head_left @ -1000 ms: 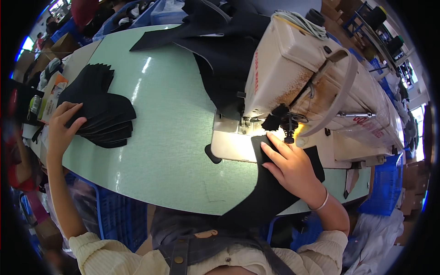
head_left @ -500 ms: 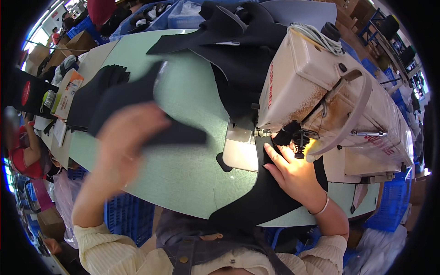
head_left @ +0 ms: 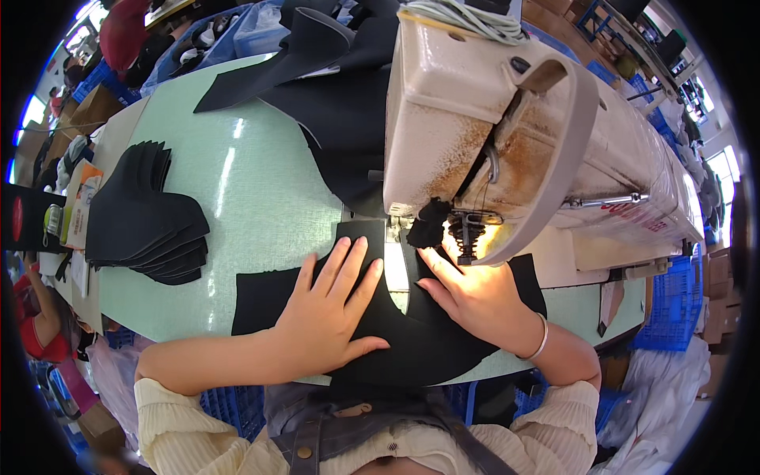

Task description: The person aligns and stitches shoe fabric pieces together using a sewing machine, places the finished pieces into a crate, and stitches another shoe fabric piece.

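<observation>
My left hand [head_left: 332, 305] has just crossed from the stack of black cut pieces [head_left: 146, 222] at the left of the frame, bringing one piece along. That left piece [head_left: 257, 305] now lies at lower centre, pressed under my spread fingers, not pinched. My right hand [head_left: 479, 301] stays right of centre by the sewing machine [head_left: 475, 103], thumb and forefinger apart, resting on the right piece [head_left: 526, 285]; its farther fingers I can't make out. So both pieces now sit at the machine, their upper ends near each other, a gap between.
</observation>
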{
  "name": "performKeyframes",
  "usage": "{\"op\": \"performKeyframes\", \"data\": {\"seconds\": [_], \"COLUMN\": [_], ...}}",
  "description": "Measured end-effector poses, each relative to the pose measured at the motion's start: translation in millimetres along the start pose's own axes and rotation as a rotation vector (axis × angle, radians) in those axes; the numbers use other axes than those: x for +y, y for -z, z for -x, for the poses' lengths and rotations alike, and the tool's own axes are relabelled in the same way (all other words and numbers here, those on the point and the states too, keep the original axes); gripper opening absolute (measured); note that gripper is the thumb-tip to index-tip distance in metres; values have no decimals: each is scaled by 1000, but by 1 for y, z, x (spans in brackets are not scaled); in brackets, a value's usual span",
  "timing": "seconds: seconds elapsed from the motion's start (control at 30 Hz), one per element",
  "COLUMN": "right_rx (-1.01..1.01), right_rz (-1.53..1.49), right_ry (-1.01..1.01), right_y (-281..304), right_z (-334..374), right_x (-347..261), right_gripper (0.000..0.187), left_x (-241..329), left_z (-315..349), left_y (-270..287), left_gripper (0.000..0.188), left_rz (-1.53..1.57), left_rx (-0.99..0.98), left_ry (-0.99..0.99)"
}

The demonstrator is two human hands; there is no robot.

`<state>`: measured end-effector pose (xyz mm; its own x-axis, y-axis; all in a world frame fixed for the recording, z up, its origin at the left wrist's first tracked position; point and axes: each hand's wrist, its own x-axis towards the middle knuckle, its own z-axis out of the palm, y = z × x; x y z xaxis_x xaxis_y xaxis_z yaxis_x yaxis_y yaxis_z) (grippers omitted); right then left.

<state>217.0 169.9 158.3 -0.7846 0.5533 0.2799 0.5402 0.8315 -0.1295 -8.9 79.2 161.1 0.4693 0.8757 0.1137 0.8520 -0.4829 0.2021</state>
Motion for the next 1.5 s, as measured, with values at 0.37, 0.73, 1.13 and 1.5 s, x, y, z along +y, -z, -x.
{"op": "performKeyframes", "data": {"seconds": [0.37,0.73,1.13,1.5], "right_rx": [-7,-44,-76,-56], "right_rz": [3,-51,11,65], "right_ry": [-16,-47,-21,-11], "right_y": [-3,-5,-9,-9], "right_z": [0,0,4,-2], "right_x": [-5,-7,-4,-6], "right_gripper": [37,40,44,47], "left_x": [-9,-14,-15,-27], "left_z": [-19,-22,-24,-25], "left_y": [-7,-9,-8,-11], "left_gripper": [72,74,62,72], "left_rz": [56,89,115,107], "left_rx": [52,34,108,105], "left_ry": [-58,-72,-71,-66]}}
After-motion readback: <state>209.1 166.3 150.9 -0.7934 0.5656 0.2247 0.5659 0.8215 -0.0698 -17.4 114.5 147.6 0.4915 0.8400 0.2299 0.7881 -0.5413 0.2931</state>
